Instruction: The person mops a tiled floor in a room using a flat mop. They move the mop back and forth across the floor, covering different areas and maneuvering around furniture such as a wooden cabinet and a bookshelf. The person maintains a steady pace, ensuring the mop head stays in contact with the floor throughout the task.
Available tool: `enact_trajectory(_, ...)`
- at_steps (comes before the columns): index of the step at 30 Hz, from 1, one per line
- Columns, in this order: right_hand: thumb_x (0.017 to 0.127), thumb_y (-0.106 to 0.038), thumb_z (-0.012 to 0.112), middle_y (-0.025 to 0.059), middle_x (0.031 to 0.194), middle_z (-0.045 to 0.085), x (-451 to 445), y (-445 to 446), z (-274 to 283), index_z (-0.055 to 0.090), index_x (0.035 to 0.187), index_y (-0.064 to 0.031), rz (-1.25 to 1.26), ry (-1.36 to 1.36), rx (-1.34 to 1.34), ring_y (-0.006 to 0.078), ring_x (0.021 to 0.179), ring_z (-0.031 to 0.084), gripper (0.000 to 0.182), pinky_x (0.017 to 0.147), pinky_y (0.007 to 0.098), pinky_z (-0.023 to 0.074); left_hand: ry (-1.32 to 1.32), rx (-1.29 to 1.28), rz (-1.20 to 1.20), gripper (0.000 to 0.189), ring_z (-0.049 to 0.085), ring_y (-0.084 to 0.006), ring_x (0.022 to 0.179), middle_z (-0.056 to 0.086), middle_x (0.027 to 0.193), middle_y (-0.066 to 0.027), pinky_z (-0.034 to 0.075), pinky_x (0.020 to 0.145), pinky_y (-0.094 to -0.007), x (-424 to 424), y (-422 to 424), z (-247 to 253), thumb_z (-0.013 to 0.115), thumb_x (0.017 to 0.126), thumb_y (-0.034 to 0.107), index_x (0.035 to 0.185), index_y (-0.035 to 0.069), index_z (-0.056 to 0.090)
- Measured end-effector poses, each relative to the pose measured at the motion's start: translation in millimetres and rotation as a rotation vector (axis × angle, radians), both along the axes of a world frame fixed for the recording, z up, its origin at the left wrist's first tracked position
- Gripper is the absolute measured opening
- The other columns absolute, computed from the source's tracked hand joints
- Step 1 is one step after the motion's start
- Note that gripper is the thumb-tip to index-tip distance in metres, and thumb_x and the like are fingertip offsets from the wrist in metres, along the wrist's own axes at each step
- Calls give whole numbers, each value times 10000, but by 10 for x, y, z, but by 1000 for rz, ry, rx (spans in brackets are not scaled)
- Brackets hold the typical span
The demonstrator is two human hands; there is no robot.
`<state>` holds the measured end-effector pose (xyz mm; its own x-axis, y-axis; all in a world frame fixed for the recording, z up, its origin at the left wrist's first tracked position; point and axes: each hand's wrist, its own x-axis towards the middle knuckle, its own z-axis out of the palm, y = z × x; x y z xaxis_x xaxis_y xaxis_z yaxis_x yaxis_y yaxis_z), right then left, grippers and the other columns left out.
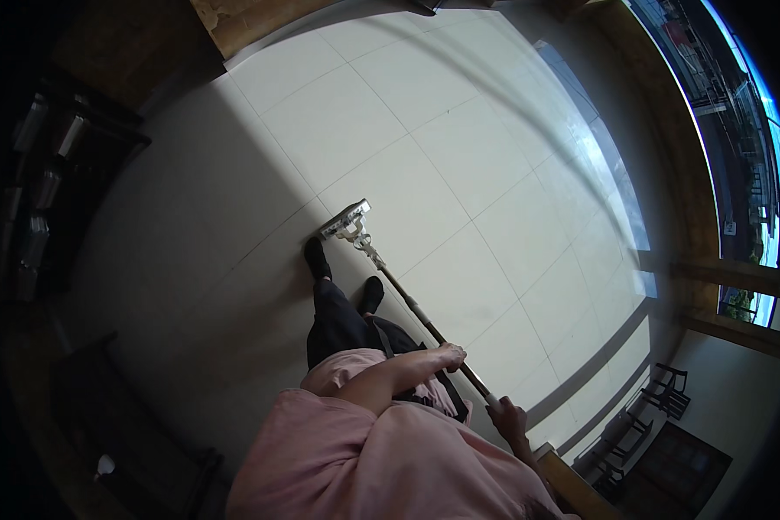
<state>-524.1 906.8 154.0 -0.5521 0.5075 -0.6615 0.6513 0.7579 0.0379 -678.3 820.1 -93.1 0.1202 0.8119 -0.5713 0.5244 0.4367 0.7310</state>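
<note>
A sponge mop's handle (pixel 417 311) runs slantwise from the lower right up to the mop head (pixel 346 220), which is near my shoes on the pale tiled floor (pixel 429 175). My left hand (pixel 452 356) is closed around the middle of the handle. Farther up, by the handle's end, my right hand (pixel 508 416) grips the pale grip section. Which arm is which is judged from how they cross my pink shirt. The mop head's wide edge lies close to the toe of one black shoe (pixel 316 259); the other shoe (pixel 371 296) stands behind it.
Dark wooden chairs (pixel 669 390) and a dark table (pixel 676 471) stand at the lower right. A dark shelf or rack (pixel 52 188) is at the far left, and dark furniture (pixel 130 416) at the lower left. Windows (pixel 741 143) line the right side.
</note>
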Motion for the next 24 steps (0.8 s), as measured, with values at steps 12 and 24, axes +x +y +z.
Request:
enact_trajectory(12, 892, -319, 589, 291, 894, 672, -3103, -1959, -1480, 544, 1092, -24, -34, 296, -556, 479, 857, 653, 359, 767, 554, 500, 539, -300, 522, 547, 558, -406, 1169, 383, 1462, -90, 517, 904, -517, -2804, -2480, -160, 658, 782, 135, 1291, 100, 461)
enact_trajectory(24, 897, -331, 605, 245, 874, 691, -2039, -784, -1039, 554, 1235, -91, 94, 189, -340, 431, 823, 675, 418, 724, 530, 519, 267, -227, 366, 580, 459, -482, 1231, 375, 1388, -189, 451, 985, -534, -1703, -1193, -3, 592, 816, 156, 1357, 143, 385)
